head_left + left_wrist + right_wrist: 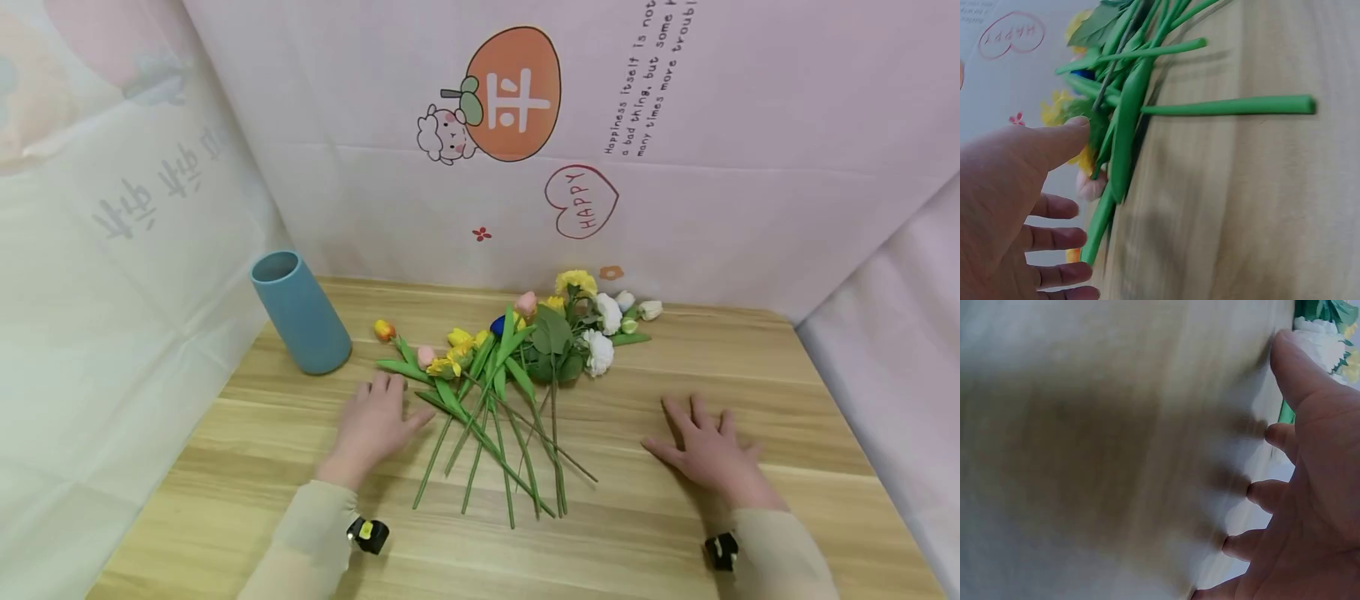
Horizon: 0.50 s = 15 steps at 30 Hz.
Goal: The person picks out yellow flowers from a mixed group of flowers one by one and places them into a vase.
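A loose heap of artificial flowers lies on the wooden table in the head view, green stems [501,450] pointing toward me. Among the blooms are an orange tulip [384,331], a yellow carnation [576,282], a blue flower [498,325] and white carnations [599,352]. My left hand [375,425] is just left of the heap, fingers spread, thumb toward the leaves; the left wrist view shows its palm with nothing in it. Well to the right of the flowers, my right hand [707,450] has its fingers spread, fingertips at the tabletop.
A tall blue vase [303,317] stands upright at the table's back left, beyond my left hand. Printed white cloth [360,208] hangs behind the table and along both sides. The wooden tabletop [637,542] runs between my forearms.
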{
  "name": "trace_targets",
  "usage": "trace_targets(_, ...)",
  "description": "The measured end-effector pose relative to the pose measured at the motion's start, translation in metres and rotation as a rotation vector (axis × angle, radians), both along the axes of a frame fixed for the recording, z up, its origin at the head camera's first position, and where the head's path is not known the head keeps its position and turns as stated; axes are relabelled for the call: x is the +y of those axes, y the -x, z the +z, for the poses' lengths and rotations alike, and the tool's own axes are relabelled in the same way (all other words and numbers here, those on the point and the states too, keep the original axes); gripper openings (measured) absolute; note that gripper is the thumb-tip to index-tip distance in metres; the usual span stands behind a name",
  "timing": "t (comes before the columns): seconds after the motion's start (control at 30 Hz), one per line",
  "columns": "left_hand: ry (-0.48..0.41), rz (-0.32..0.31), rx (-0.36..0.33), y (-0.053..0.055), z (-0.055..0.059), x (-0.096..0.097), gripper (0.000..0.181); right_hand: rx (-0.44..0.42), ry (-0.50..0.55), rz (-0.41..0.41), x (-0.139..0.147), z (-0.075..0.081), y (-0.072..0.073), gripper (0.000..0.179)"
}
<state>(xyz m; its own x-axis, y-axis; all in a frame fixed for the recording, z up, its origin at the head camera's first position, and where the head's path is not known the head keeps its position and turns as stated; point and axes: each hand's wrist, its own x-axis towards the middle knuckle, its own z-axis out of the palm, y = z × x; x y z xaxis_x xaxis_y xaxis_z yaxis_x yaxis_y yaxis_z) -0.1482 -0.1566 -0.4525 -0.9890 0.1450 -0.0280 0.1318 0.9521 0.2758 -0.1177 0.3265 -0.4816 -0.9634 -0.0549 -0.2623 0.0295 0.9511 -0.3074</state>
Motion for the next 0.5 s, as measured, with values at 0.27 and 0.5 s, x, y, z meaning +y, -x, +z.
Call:
trace_targets(0.27, 0.043, -0.104, -0.092, -0.004, -0.007, 0.018, 0.073, -0.009, -0.003, -0.007, -0.001, 0.001, -0.001, 0.102)
trace_targets(0.5, 0.016, -0.150, -0.110, -0.004, -0.015, 0.026, 0.032, -0.004, -0.023, -0.005, -0.002, -0.001, 0.000, 0.103)
